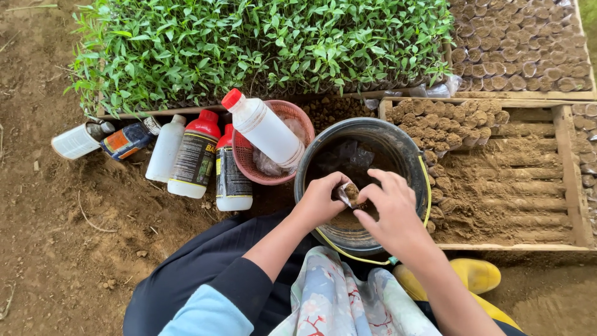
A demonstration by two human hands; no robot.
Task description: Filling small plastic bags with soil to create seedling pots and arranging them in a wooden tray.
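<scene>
Soil fills the small clear seedling bag (pixel 349 194) that I hold between both hands above the black bucket (pixel 398 144). My left hand (pixel 321 200) grips the bag at its left side, fingers closed on the plastic; my right hand (pixel 390 214) meets it from the right, fingertips pressed to the bag's open mouth. The two hands sit close together, touching the same bag. The bucket directly beneath them holds loose brown soil in its lower part and what looks like crumpled clear plastic further in; a yellow cord (pixel 426 190) runs along its right rim.

Left of my left hand, a red plastic basket (pixel 249 163) sits just beside the bucket, with a white red-capped bottle (pixel 264 129) lying tilted across it and some clear plastic inside. Further left stand two dark-labelled bottles (pixel 196 154) with red caps, then a plain white bottle (pixel 165 148), then two containers lying on their sides on the bare earth (pixel 74 249).

Right of my right hand, a wooden tray (pixel 564 155) holds a small cluster of soil-filled bags (pixel 448 121) in its far left corner; the rest is ridged loose soil. Beyond my hands, a second tray (pixel 261 43) is packed with green seedlings; beside it, to the right, stand rows of filled bags without plants (pixel 516 43). A yellow boot (pixel 476 274) shows below my right forearm.
</scene>
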